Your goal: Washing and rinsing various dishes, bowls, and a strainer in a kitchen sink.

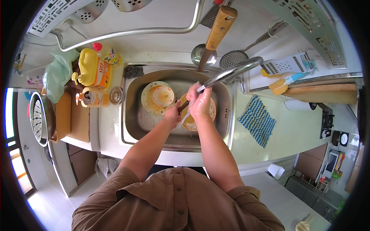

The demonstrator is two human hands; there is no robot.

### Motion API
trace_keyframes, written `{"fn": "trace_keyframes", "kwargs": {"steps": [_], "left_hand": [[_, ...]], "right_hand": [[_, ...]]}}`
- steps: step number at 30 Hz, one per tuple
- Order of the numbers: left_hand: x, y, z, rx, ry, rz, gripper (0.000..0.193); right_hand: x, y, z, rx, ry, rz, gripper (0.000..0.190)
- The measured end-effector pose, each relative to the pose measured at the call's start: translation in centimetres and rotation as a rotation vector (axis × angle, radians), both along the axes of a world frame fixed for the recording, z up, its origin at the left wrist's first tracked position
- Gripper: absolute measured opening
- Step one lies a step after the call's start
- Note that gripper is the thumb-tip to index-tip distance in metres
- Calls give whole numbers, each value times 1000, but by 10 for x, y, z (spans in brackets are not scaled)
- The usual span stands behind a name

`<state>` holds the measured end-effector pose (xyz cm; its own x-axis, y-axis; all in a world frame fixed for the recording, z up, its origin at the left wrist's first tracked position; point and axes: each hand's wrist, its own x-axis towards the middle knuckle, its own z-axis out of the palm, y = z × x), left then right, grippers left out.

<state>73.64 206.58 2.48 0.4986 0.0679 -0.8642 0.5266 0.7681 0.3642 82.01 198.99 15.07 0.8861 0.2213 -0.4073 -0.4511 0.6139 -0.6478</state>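
Water runs from the chrome faucet over my hands above the steel sink. My left hand is closed on the dark handle of a utensil whose far end is hidden. At the stream, my right hand is wet, its fingers curled around the hidden part of that utensil. Beneath my hands lies an orange-rimmed bowl with cloudy water and food bits. To its left, a small bowl sits on a food-stained plate.
A steel-wool scourer lies at the sink's back left corner. Soap bottles and a yellow detergent jug stand left. A blue-and-white patterned cloth lies right. Behind the sink hang a wooden-handled turner and a skimmer.
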Motion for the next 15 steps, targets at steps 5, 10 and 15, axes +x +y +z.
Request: {"fn": "trace_keyframes", "kwargs": {"steps": [5,10,15], "left_hand": [[8,-2,3,-87,-44,154,33],[14,0,-1,456,46,-361,37],[46,-31,78,628,-541,-94,54]], "right_hand": [[0,2,0,-141,-142,217,64],[2,-7,-16,-23,-120,232,59],[12,-23,-40,145,-147,45,37]]}}
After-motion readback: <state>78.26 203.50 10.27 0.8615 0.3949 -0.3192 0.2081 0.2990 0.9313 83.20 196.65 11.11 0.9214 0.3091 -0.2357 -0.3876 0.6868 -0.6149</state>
